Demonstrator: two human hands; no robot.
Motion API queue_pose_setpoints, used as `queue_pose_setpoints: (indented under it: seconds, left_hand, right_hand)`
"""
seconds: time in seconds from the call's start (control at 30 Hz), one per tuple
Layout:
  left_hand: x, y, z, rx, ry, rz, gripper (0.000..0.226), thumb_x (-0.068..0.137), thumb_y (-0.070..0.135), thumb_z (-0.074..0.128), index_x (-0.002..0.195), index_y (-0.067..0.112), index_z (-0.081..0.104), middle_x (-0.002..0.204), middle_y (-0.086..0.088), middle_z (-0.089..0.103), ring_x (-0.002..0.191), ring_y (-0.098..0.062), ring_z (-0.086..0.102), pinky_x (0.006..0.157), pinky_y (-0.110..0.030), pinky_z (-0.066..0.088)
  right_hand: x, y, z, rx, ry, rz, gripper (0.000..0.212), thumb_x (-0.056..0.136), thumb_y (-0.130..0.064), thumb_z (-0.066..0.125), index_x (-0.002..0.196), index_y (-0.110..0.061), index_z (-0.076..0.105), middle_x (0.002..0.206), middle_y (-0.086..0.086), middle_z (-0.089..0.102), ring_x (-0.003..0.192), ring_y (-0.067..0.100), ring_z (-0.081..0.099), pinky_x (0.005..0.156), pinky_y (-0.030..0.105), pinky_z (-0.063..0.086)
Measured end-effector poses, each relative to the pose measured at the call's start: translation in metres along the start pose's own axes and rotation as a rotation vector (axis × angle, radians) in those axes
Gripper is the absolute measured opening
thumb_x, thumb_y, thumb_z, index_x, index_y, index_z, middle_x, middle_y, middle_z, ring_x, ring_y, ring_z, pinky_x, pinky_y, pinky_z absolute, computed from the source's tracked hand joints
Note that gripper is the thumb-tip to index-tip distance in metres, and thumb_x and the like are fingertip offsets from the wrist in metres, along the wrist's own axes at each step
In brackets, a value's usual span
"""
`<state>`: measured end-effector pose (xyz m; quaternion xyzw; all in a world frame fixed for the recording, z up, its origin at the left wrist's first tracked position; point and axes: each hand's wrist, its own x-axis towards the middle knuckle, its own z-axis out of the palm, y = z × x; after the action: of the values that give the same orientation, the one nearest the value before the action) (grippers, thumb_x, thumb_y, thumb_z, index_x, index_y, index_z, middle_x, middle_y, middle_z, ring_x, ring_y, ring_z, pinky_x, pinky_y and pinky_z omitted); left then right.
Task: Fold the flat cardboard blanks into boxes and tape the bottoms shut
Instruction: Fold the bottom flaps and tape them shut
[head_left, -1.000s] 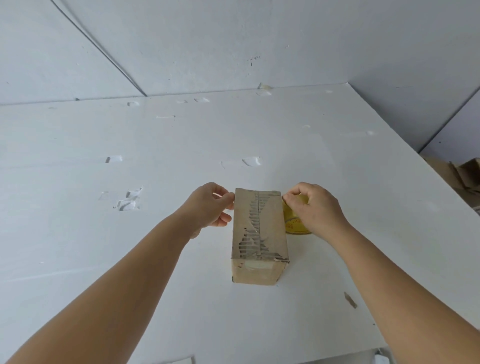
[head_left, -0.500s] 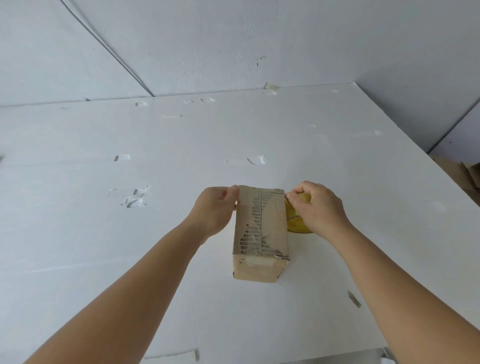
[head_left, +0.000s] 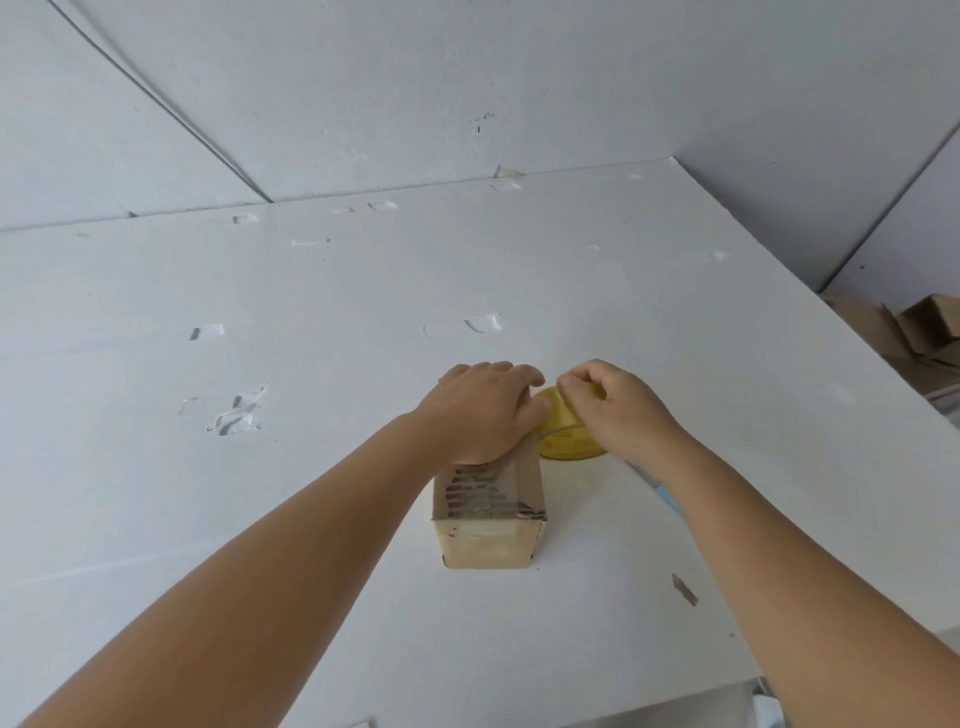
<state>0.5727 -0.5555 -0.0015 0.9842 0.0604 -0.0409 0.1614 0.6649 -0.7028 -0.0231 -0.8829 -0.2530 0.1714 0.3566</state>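
Resting on the white desk (head_left: 311, 467) at mid-frame, a small cardboard box (head_left: 488, 525) with a torn upper face is pressed down at its far end by the left hand (head_left: 480, 413), whose fingers are laid flat and spread over the top rather than closed around anything. At the box's 1 o'clock, touching its side, a yellow tape roll (head_left: 563, 436) is seen, and the right hand (head_left: 618, 405) is held over it with thumb and forefinger pinched together at the roll's upper edge; whether tape is caught between them cannot be told. Loose cardboard pieces (head_left: 919, 332) lie off the desk at 3 o'clock.

A torn brown cardboard box (head_left: 488, 512) lies lengthwise on the table, yellow tape roll (head_left: 566, 439) touching its right side.
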Motion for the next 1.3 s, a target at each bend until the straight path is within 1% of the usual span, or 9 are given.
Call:
queue_pose_setpoints:
  seconds: [0.13, 0.27, 0.37, 0.43, 0.67, 0.9, 1.03, 1.1, 1.3]
  left_hand:
    - [-0.002, -0.003, 0.010, 0.019, 0.107, -0.001, 0.041, 0.096, 0.043, 0.029, 0.126, 0.026, 0.050, 0.126, 0.005, 0.058, 0.115, -0.017, 0.049, 0.097, -0.030, 0.029]
    - [-0.002, -0.002, 0.010, 0.017, 0.075, -0.029, 0.046, 0.095, 0.043, 0.029, 0.135, 0.024, 0.043, 0.136, 0.006, 0.052, 0.125, -0.015, 0.044, 0.103, -0.030, 0.025]
    - [-0.002, -0.001, 0.011, 0.018, 0.067, -0.029, 0.046, 0.096, 0.040, 0.032, 0.137, 0.023, 0.042, 0.138, 0.005, 0.051, 0.127, -0.015, 0.043, 0.105, -0.030, 0.025]
    - [-0.002, -0.001, 0.011, 0.009, 0.064, -0.035, 0.045, 0.096, 0.040, 0.032, 0.136, 0.023, 0.043, 0.138, 0.005, 0.051, 0.127, -0.015, 0.043, 0.105, -0.030, 0.025]
    - [0.000, 0.000, 0.007, -0.015, 0.023, -0.061, 0.042, 0.094, 0.040, 0.031, 0.129, 0.024, 0.047, 0.133, 0.006, 0.054, 0.122, -0.015, 0.046, 0.103, -0.032, 0.029]
    - [0.017, 0.010, -0.019, -0.050, -0.233, -0.165, 0.044, 0.091, 0.032, 0.045, 0.134, 0.027, 0.042, 0.122, 0.008, 0.054, 0.115, -0.018, 0.049, 0.099, -0.036, 0.039]
    - [0.043, 0.023, -0.034, -0.062, -0.377, -0.084, 0.051, 0.089, 0.027, 0.056, 0.138, 0.032, 0.040, 0.112, 0.014, 0.051, 0.110, -0.012, 0.053, 0.089, -0.028, 0.045]
    - [0.054, 0.027, -0.036, -0.099, -0.390, -0.061, 0.043, 0.088, 0.030, 0.058, 0.130, 0.035, 0.050, 0.106, 0.014, 0.058, 0.100, -0.008, 0.057, 0.080, -0.023, 0.045]
    - [0.070, 0.029, -0.029, -0.309, -0.496, -0.011, 0.023, 0.084, 0.023, 0.066, 0.107, 0.027, 0.066, 0.077, 0.011, 0.073, 0.068, 0.002, 0.065, 0.076, -0.020, 0.052]
  right_hand:
    - [-0.003, 0.021, -0.007, 0.299, -0.101, 0.124, 0.032, 0.084, -0.055, 0.051, 0.083, -0.026, 0.062, 0.085, -0.005, 0.062, 0.084, 0.015, 0.058, 0.078, 0.032, 0.044]
    - [-0.003, 0.024, -0.007, 0.578, -0.075, 0.055, 0.026, 0.073, -0.047, 0.063, 0.070, -0.021, 0.061, 0.074, 0.002, 0.052, 0.073, 0.018, 0.050, 0.072, 0.036, 0.040]
    - [0.006, 0.021, -0.014, 0.391, -0.052, -0.018, 0.024, 0.075, -0.044, 0.066, 0.070, -0.021, 0.061, 0.062, -0.013, 0.052, 0.061, 0.005, 0.049, 0.063, 0.027, 0.040]
    - [0.011, 0.021, -0.018, 0.175, -0.039, -0.029, 0.022, 0.077, -0.042, 0.066, 0.069, -0.022, 0.059, 0.062, -0.014, 0.053, 0.062, 0.007, 0.050, 0.060, 0.026, 0.040]
    - [0.012, 0.013, -0.014, -0.451, 0.094, -0.116, 0.026, 0.083, -0.050, 0.056, 0.080, -0.024, 0.056, 0.081, -0.005, 0.059, 0.082, 0.019, 0.051, 0.078, 0.034, 0.031]
    - [0.005, 0.013, -0.029, -0.267, 0.072, -0.146, 0.025, 0.090, -0.047, 0.048, 0.075, -0.027, 0.053, 0.077, -0.009, 0.057, 0.080, 0.018, 0.050, 0.081, 0.034, 0.033]
    - [0.005, 0.012, -0.029, -0.318, 0.111, -0.208, 0.032, 0.098, -0.038, 0.038, 0.076, -0.019, 0.051, 0.070, -0.005, 0.053, 0.078, 0.024, 0.051, 0.079, 0.035, 0.035]
    - [0.005, 0.013, -0.030, -0.322, 0.114, -0.225, 0.032, 0.099, -0.035, 0.037, 0.076, -0.019, 0.051, 0.067, -0.006, 0.050, 0.077, 0.025, 0.049, 0.079, 0.037, 0.036]
    - [0.005, 0.015, -0.033, -0.344, 0.135, -0.271, 0.035, 0.098, -0.033, 0.039, 0.076, -0.013, 0.057, 0.063, -0.007, 0.046, 0.076, 0.024, 0.046, 0.073, 0.034, 0.032]
